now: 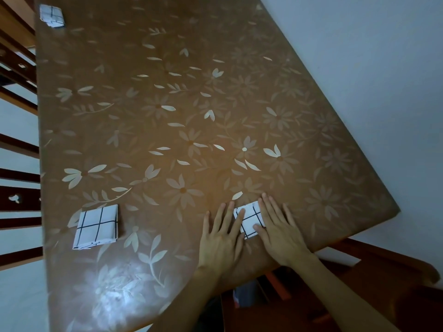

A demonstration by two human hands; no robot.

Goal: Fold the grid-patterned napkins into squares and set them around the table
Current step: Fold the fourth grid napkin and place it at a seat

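My left hand (221,238) and right hand (280,232) lie flat, fingers straight and spread, pressing a small white cloth napkin (251,218) with black grid lines; it's folded square near the near edge of the glossy brown floral table (167,116), sides roughly along that edge; second folded napkin (97,226) by the left edge; third napkin (51,15) at the far left corner; wooden chair slats (19,204) beyond.

A glossy brown cover (167,111) printed with pale flowers and leaves catches a light patch near the bottom. Dark wooden slatted chair backs (19,143) line the left side, and another wooden chair (383,283) stands at lower right. Beyond it lies a pale surface (383,68), probably the floor.
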